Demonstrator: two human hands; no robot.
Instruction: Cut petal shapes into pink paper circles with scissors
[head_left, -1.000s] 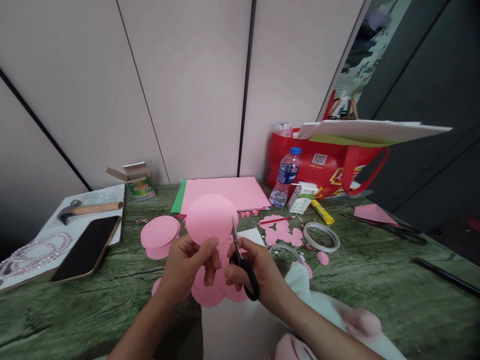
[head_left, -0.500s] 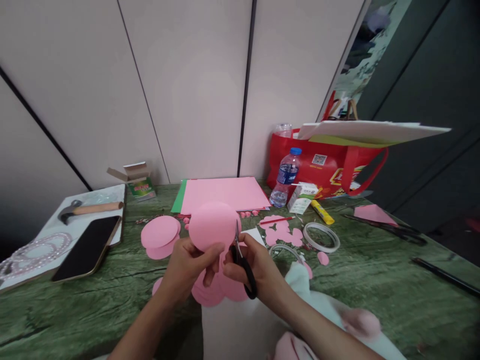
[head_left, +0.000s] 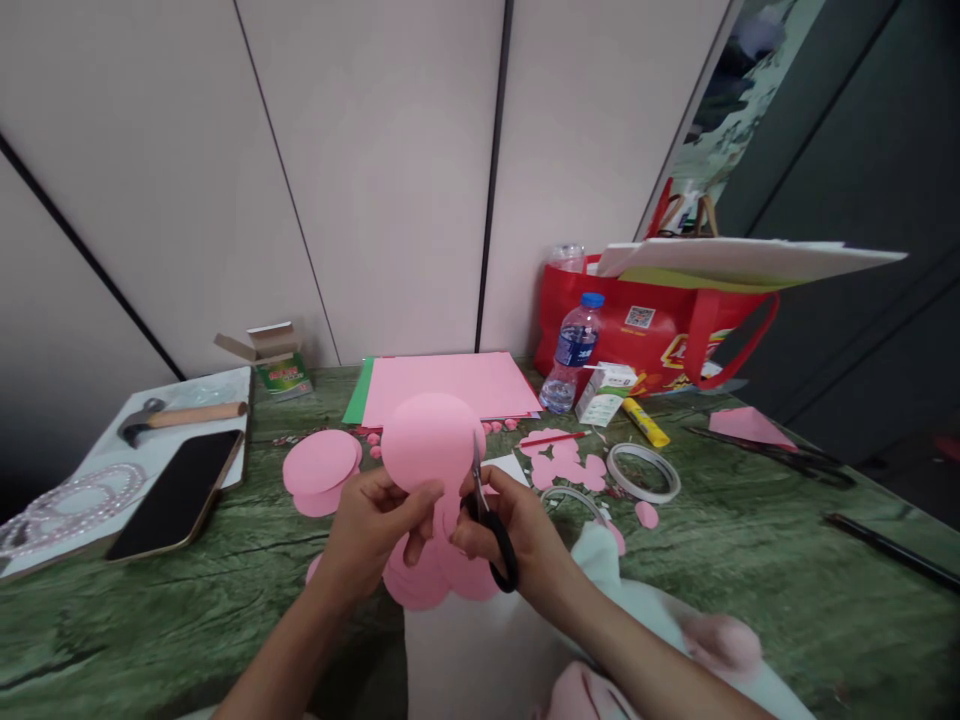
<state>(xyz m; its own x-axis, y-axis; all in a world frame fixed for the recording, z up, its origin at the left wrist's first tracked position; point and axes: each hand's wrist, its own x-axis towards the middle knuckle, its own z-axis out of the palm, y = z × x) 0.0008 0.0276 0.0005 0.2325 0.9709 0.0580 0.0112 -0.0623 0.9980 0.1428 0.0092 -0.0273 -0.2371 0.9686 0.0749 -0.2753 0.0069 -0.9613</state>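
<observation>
My left hand (head_left: 379, 520) pinches the lower edge of a round pink paper disc (head_left: 431, 440), held up above the table. Black-handled scissors (head_left: 487, 525) are gripped in my right hand (head_left: 517, 530), their blades pointing up along the disc's right edge. Whether the blades touch the paper I cannot tell. Below my hands lie more pink paper circles (head_left: 420, 580), overlapping and partly hidden. Another small stack of pink circles (head_left: 322, 465) rests to the left of my left hand.
Pink sheets (head_left: 450, 380) lie at the back. On the right stand a water bottle (head_left: 574, 355), a small carton (head_left: 606, 393) and a red bag (head_left: 645, 320), near tape rolls (head_left: 643, 474) and paper flowers (head_left: 566, 465). Leftward are a phone (head_left: 180, 490) and a hammer (head_left: 187, 417).
The paper disc has risen slightly and moved a little to the right, with its edge still near the scissor blades. Both hands keep their holds.
</observation>
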